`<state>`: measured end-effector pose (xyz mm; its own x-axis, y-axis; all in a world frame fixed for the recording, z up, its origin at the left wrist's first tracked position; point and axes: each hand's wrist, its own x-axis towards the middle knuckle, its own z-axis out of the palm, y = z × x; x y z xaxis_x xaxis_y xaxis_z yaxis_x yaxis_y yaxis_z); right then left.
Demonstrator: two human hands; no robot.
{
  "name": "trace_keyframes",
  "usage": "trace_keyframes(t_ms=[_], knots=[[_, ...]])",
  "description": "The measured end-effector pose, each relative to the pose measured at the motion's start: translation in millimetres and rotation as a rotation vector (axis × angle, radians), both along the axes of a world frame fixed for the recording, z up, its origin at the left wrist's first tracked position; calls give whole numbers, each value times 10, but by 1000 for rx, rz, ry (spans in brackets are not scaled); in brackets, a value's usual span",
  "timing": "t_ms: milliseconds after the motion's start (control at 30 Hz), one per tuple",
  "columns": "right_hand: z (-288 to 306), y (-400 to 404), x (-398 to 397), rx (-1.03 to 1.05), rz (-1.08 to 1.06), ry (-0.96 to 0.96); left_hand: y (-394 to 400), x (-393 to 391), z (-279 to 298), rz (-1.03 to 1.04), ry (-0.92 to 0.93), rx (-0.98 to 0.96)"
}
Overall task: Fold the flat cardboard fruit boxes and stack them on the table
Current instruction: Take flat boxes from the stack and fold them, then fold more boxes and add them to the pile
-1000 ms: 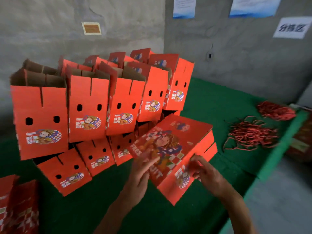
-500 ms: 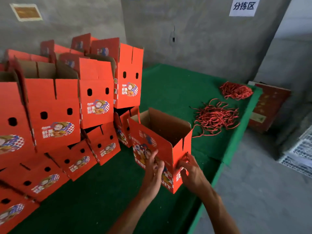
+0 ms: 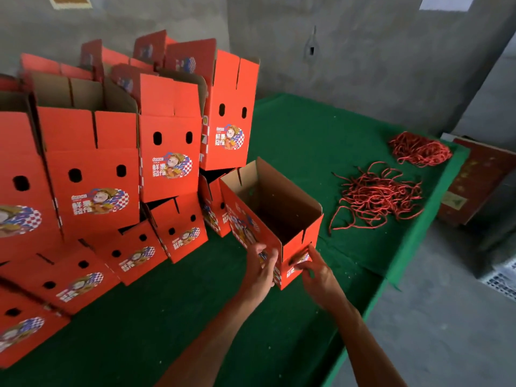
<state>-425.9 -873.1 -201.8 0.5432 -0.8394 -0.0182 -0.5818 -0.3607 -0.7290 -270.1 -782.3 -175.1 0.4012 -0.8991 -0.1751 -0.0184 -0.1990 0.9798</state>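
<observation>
From nine to eleven o'clock, a stack of folded red fruit boxes (image 3: 95, 174) crowds the green surface (image 3: 167, 317), upper ones standing with flaps raised, lower ones tipped on their sides beneath. The nearest of the stack, a tall box (image 3: 227, 113) at eleven o'clock and the tipped one under it, sits just beside the open box (image 3: 268, 216) at centre and hems in its far-left side. That open box stands tilted, mouth up, brown inside showing, with one bottom corner toward the viewer. The left hand (image 3: 259, 270) presses its long printed face, fingers fairly straight and thumb against the panel. The right hand (image 3: 315, 270) pinches the short end panel near the same corner, fingers curled on the card. At two o'clock, well apart from the box, lie two heaps of red cord: a loose tangle (image 3: 377, 196) and a tighter bundle (image 3: 420, 148) behind it. Past the surface's edge at three o'clock, a dark red carton (image 3: 472, 180) leans against the wall.
</observation>
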Motion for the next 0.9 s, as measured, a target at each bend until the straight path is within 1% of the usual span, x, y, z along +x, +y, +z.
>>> trace_keyframes(t_ms=[67, 100, 133, 167, 233, 267, 300, 433, 533, 667, 767, 900], knots=[[4, -73, 33, -40, 42, -11, 19, 40, 30, -30, -14, 44], [17, -68, 54, -77, 31, -20, 47, 59, 41, -44, -32, 50], [35, -30, 73, -130, -33, -29, 92, 79, 41, -54, -64, 43], [55, 33, 95, -193, -140, -45, 149, 113, 32, -46, -132, 26], [113, 244, 126, -314, -333, -117, 306, 203, -6, 36, -351, -22], [162, 387, 150, -357, -365, -174, 400, 264, -23, 99, -454, -51], [211, 534, 197, -377, -352, -229, 504, 332, -26, 162, -536, -72], [358, 1150, 584, -346, -182, -369, 1073, 670, 73, 360, -749, -121], [429, 1623, 1005, -330, -31, -415, 1740, 958, 188, 479, -833, -107], [438, 2373, 1680, -296, 147, -451, 2919, 1398, 305, 701, -859, 2], [457, 3089, 2174, -209, 291, -472, 3950, 1701, 391, 881, -850, 79], [480, 4096, 2706, -87, 504, -462, 5254, 1984, 427, 1059, -969, 107]])
